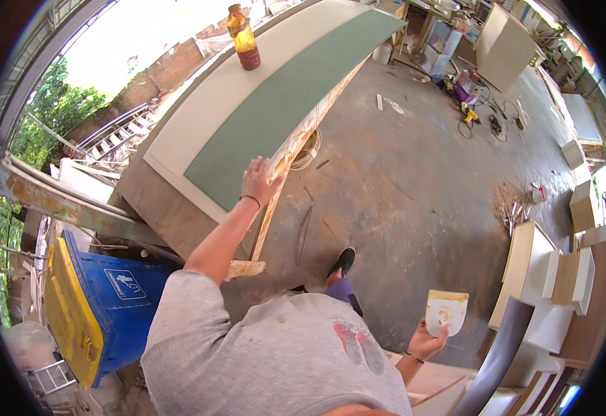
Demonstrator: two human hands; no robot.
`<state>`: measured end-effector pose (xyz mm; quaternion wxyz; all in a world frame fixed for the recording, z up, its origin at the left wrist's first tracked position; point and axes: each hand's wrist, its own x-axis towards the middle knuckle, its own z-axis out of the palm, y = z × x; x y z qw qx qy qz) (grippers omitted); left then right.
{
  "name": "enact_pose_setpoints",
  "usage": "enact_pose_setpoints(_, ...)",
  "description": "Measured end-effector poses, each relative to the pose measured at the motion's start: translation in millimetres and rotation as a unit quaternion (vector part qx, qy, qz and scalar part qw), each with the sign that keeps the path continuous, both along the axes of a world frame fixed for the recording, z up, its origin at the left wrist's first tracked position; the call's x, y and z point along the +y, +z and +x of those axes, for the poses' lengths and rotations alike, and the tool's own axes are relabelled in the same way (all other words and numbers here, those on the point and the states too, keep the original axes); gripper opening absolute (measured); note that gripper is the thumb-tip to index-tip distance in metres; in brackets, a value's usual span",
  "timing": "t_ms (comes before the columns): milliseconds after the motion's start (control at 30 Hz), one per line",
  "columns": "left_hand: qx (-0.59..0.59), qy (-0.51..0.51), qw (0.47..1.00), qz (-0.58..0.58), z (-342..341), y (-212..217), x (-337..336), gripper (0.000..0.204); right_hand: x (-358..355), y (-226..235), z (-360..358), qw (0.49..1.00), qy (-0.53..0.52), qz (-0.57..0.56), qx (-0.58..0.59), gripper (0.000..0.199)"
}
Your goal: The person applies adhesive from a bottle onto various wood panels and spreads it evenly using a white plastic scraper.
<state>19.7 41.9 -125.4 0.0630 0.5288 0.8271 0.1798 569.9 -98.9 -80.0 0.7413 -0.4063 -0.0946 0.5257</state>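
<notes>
My left hand (260, 182) lies with its fingers stretched out at the near edge of a long green sheet (268, 104). The sheet rests on a wider pale board (195, 132) on a workbench. In my right hand (426, 342), low at the right and away from the bench, is a white flat spreader (447, 315) with a rounded lower end and yellowish residue along its straight edge. A clear plastic bottle (247, 52) with reddish-brown liquid and an amber-stained upper part stands on the pale board, toward the far side.
A blue bin (126, 305) with a yellow lid stands to my left. Coiled cable (308, 152) hangs or lies by the bench side. A yellow power drill (469, 114) and cords lie on the concrete floor. Pale cabinet panels (524, 277) line the right; a large pale box (504, 48) stands farther back.
</notes>
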Motion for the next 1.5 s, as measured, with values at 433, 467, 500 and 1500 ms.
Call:
enact_pose_setpoints(433, 0.049, 0.311, 0.933, -0.175, -114.3, -10.0, 141.3, 0.084, 386.0, 60.1, -83.1, 0.969, 0.244, 0.046, -0.002, 0.046)
enact_pose_setpoints(467, 0.057, 0.325, 0.931, -0.158, -116.7, -17.4, 145.0, 0.081, 408.0, 56.3, -100.7, 0.961, 0.271, 0.052, 0.008, 0.045)
enact_pose_setpoints(500, 0.065, 0.340, 0.928, -0.141, -116.3, -25.0, 146.3, 0.078, 428.4, 49.5, -119.8, 0.952, 0.300, 0.057, 0.019, 0.044)
enact_pose_setpoints(1500, 0.005, 0.928, 0.269, -0.258, 6.6, -48.1, -93.2, 0.072, 788.3, 69.7, -431.5, 0.760, 0.640, 0.059, -0.093, 0.048)
